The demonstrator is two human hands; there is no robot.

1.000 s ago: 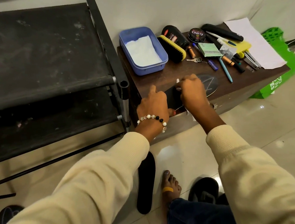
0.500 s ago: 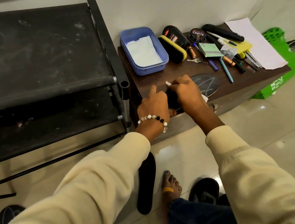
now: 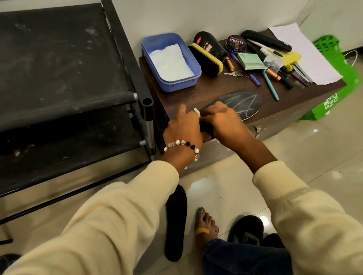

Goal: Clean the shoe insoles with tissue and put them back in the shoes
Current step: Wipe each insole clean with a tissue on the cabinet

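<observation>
Insole [image 3: 242,105] flat on wooden cabinet top [image 3: 211,87], heel overhanging front edge. Left hand [image 3: 182,128] grips heel end; right hand [image 3: 223,123] curled around white tissue [image 3: 197,111], pressing it on insole. Risk: hard strokes could drag insole off edge, or shred tissue. Blue tub [image 3: 170,61] holds spare tissue sheets

both hands work on a dark insole [image 3: 242,105] on the brown table [image 3: 216,89]: left hand [image 3: 182,129] holds its near end, right hand [image 3: 223,123] presses a white tissue [image 3: 197,111] onto it. a second insole [image 3: 175,222] lies on the floor.
</observation>
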